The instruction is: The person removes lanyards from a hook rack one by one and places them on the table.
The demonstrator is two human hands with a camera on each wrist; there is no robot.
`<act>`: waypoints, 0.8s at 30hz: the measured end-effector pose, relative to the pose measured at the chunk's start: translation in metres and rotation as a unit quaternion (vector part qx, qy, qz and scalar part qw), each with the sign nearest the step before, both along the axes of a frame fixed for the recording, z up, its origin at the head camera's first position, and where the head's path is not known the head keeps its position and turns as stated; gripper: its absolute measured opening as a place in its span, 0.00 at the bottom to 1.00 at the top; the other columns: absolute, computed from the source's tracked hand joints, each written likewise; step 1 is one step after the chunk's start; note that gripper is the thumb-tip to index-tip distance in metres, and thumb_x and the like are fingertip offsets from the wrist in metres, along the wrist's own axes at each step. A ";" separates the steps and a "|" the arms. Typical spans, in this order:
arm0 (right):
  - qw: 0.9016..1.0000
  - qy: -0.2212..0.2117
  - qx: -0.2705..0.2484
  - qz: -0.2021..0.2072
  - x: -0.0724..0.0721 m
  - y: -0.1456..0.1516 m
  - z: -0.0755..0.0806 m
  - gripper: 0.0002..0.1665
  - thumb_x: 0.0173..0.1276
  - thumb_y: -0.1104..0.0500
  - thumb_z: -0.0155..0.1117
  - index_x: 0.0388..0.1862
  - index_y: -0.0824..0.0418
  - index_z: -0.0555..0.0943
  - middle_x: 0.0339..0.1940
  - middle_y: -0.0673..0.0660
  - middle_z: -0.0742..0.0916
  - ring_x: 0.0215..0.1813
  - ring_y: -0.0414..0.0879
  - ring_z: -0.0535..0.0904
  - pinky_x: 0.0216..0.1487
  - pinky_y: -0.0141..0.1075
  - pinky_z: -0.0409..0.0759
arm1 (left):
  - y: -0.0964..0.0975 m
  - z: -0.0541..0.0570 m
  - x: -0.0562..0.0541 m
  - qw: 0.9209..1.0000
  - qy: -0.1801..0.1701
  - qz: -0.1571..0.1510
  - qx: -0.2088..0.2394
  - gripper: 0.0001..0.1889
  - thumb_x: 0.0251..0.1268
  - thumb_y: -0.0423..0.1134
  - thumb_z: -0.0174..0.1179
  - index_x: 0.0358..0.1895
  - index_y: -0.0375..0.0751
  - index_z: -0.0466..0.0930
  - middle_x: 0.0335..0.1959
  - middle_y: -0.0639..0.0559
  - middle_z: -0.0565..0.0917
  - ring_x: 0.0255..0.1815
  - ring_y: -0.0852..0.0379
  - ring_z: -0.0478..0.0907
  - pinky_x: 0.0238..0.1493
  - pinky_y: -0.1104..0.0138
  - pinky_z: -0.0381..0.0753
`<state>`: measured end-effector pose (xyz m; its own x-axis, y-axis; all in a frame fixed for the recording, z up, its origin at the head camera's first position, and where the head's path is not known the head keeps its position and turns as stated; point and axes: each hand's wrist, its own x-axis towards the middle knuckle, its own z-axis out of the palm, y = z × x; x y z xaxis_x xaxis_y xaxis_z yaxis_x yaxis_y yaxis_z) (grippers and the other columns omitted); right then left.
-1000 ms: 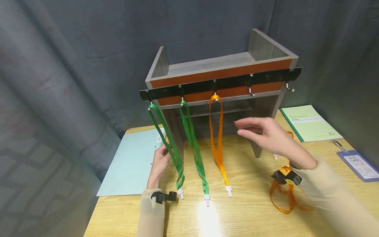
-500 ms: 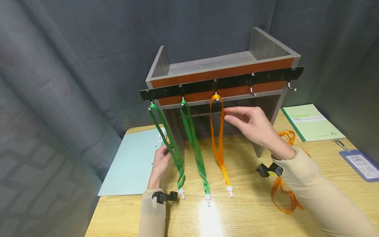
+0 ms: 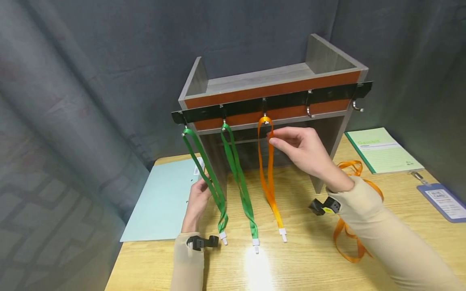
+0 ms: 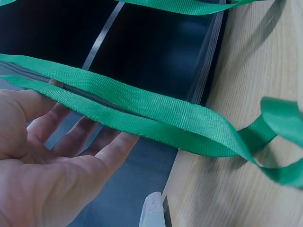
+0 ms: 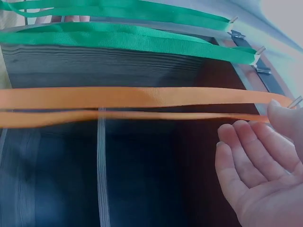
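Note:
An orange lanyard hangs by its loop from the middle hook of the black rail. Just below that hook, my right hand pinches one side of its strap between thumb and finger; the right wrist view has the thumb against the strap. On the two hooks to the left hang a green lanyard and a second green lanyard, white clips down. My left hand is by the shelf's left side, behind the leftmost green strap. In the left wrist view that hand has loosely bent fingers holding nothing.
The rail runs across a grey wooden shelf, with two bare hooks at right. Another orange lanyard lies loose under my right forearm. A notebook and a blue card holder lie right, a pale blue folder left.
My right hand has moved left and slightly up to the hanging orange lanyard and now pinches its strap, drawing it slightly left. The left hand has stayed in place.

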<state>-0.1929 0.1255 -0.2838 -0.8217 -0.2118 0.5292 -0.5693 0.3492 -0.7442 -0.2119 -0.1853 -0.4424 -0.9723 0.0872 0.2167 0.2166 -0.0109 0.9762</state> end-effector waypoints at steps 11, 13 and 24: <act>1.000 0.006 -0.027 0.004 0.001 -0.004 0.006 0.09 0.66 0.61 0.65 0.43 0.64 0.85 0.36 0.53 0.88 0.36 0.46 0.84 0.36 0.31 0.80 | 0.000 0.000 0.001 1.000 0.006 0.007 -0.009 0.17 0.66 0.33 0.59 0.57 0.36 0.78 0.56 0.43 0.78 0.58 0.48 0.72 0.57 0.54 0.72; 0.999 0.016 -0.037 0.004 0.003 -0.003 0.008 0.08 0.66 0.62 0.65 0.42 0.64 0.85 0.36 0.54 0.88 0.35 0.45 0.84 0.36 0.31 0.80 | 0.000 0.000 0.001 1.000 0.006 0.004 -0.007 0.17 0.66 0.33 0.59 0.57 0.35 0.78 0.55 0.43 0.78 0.58 0.47 0.72 0.56 0.54 0.72; 0.991 0.106 -0.079 -0.006 0.016 -0.003 0.026 0.06 0.61 0.70 0.67 0.37 0.66 0.86 0.32 0.56 0.88 0.31 0.44 0.84 0.33 0.30 0.81 | 0.000 -0.001 0.000 1.000 0.010 0.005 -0.018 0.17 0.66 0.34 0.59 0.57 0.36 0.78 0.56 0.43 0.78 0.59 0.47 0.71 0.56 0.55 0.72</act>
<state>-0.1770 0.1224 -0.2578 -0.6906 -0.1036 0.7158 -0.7151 0.2452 -0.6545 -0.2116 -0.1856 -0.4430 -0.9688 0.0849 0.2327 0.2357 0.0262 0.9715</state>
